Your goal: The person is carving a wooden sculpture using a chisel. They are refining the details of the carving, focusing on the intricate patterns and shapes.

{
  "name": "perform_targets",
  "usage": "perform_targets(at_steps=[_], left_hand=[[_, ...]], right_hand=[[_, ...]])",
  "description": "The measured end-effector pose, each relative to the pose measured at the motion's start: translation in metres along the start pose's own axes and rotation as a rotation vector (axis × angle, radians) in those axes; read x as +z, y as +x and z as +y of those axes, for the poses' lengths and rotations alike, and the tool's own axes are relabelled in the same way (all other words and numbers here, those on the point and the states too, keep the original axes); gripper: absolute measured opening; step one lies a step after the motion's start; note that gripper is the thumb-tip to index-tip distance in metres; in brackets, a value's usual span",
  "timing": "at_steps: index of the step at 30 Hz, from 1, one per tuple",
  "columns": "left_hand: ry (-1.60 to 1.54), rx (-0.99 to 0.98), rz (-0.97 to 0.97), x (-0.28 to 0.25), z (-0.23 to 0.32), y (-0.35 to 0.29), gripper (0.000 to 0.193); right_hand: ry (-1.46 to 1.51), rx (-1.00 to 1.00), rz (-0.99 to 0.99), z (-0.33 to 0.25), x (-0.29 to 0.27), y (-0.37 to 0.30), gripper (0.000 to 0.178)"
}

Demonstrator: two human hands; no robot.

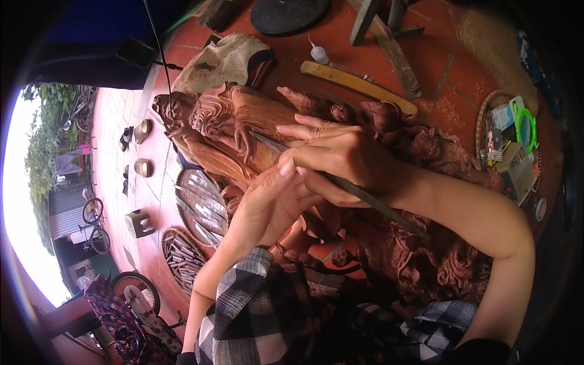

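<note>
Carved wooden statue (243, 121) lies across my lap and the red tiled floor (438, 61), its head end away to my left. Most of the relief already looks cut: mane-like curls, robe folds and the darker ornate mass (438, 255) near my right elbow are well formed. I judge I am on fine detail near the middle, with smoothing likely left. My right hand (347, 152) is closed around a slim chisel (365, 196), its tip on the wood; my left hand (267, 201) steadies the blade, thumb pressed to it. Round trays of chisels (198, 204) sit just beside my left arm, a basket of oddments (511, 146) to the right. My own forearms hide the wood beneath them.
</note>
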State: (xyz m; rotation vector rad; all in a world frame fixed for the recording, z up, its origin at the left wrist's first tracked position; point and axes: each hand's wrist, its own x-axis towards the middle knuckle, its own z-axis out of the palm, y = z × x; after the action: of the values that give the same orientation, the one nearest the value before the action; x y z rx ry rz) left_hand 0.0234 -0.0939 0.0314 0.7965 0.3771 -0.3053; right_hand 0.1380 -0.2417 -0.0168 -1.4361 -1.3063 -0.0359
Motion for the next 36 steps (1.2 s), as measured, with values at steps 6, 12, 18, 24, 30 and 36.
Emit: perform_targets(at_steps=[6,12,18,24,30,36], left_hand=[[0.087,0.014,-0.043,0.001,0.004,0.006,0.042],[0.090,0.013,-0.034,0.001,0.006,0.011,0.040],[0.110,-0.010,0.045,0.018,0.005,0.000,0.040],[0.210,-0.040,0.003,0.015,0.008,0.002,0.040],[0.209,-0.012,-0.070,0.011,0.004,-0.001,0.041],[0.265,0.067,-0.034,0.014,0.003,0.007,0.041]], right_hand=[[0.005,0.052,0.015,0.002,0.001,0.007,0.018],[0.026,0.043,-0.057,0.009,-0.003,0.011,0.017],[0.048,0.025,-0.040,0.001,0.000,0.011,0.015],[0.088,-0.010,0.065,0.002,0.004,0.001,0.022],[0.119,-0.043,-0.002,0.003,0.004,0.001,0.018],[0.019,-0.012,0.005,0.009,0.000,0.009,0.016]])
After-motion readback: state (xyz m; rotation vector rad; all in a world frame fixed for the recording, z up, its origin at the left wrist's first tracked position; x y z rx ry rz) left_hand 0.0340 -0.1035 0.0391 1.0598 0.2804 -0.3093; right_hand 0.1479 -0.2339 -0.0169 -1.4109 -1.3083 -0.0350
